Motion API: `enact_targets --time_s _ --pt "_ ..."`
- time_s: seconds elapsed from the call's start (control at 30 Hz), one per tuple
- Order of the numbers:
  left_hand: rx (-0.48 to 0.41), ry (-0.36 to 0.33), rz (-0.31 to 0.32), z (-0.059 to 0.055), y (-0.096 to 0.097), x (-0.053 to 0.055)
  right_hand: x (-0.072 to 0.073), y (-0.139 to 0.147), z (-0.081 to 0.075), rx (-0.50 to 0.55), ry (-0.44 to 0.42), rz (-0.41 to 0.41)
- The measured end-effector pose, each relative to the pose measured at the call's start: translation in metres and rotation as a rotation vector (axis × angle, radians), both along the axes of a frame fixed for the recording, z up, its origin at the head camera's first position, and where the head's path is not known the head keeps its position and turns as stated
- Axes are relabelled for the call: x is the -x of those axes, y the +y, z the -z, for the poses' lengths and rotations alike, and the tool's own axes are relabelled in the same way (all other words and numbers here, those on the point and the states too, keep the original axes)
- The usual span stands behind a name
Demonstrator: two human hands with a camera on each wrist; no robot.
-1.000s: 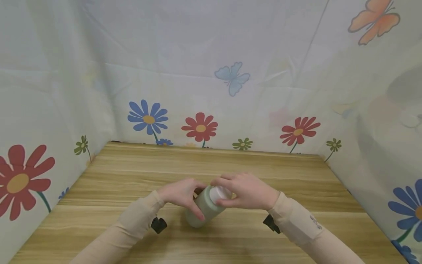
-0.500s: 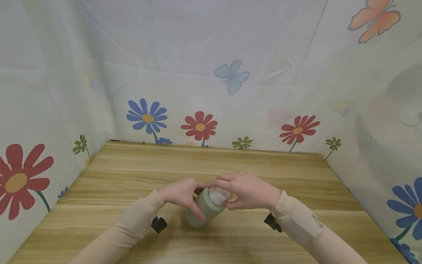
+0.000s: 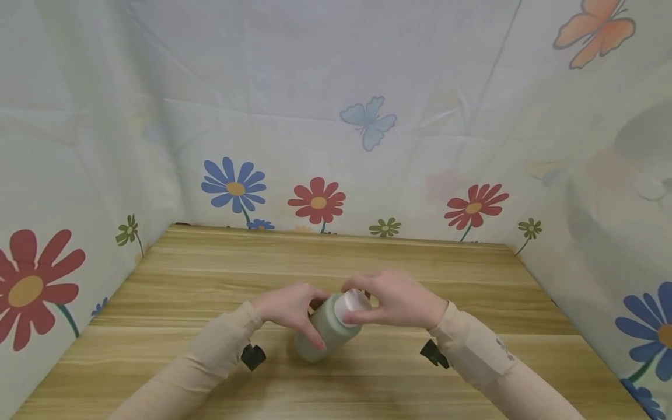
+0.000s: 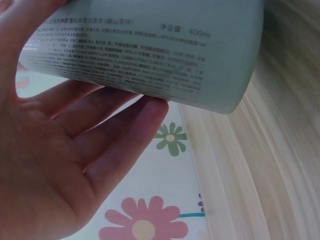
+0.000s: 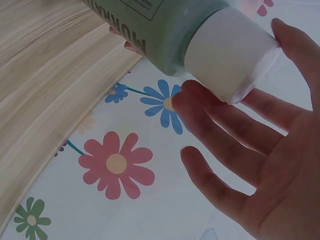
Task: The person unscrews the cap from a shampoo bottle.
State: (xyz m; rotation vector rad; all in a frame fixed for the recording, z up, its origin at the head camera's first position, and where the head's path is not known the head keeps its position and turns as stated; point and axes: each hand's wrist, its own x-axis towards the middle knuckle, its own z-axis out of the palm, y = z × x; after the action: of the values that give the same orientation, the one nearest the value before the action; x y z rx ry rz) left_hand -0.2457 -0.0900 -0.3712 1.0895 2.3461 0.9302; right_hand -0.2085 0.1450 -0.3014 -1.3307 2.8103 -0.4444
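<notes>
A pale green shampoo bottle [image 3: 326, 333] leans over the table with its white cap [image 3: 350, 304] toward the upper right. Small printed text and "400ml" show on its side in the left wrist view. My left hand [image 3: 289, 309] grips the bottle's body, thumb across the near side and fingers round the far side. My right hand [image 3: 401, 300] holds the cap between thumb and fingers. The right wrist view has the thumb at the cap's top edge, with some fingers [image 5: 235, 130] beneath it. The cap sits against the bottle's shoulder.
The wood-grain table [image 3: 252, 256] spreads around both hands. A white curtain [image 3: 294, 70] printed with flowers and butterflies stands behind the table and along both sides. A black wrist mount [image 3: 254, 357] sits under each forearm.
My right hand's fingers and thumb have shifted round the cap, and more of the cap's top shows. The left hand and the bottle have stayed almost in place.
</notes>
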Motion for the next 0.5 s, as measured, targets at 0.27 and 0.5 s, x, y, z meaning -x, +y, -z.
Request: enact_targets --time_s 0.27,0.5 --pt "0.000 0.003 0.003 0.0025 0.0006 0.0009 -0.0011 0.0011 0.0000 -0.029 0.039 -0.064" --pt "0.002 0.000 -0.001 0.0028 0.0012 0.0017 -0.0033 0.0025 -0.0004 -0.030 0.075 -0.120"
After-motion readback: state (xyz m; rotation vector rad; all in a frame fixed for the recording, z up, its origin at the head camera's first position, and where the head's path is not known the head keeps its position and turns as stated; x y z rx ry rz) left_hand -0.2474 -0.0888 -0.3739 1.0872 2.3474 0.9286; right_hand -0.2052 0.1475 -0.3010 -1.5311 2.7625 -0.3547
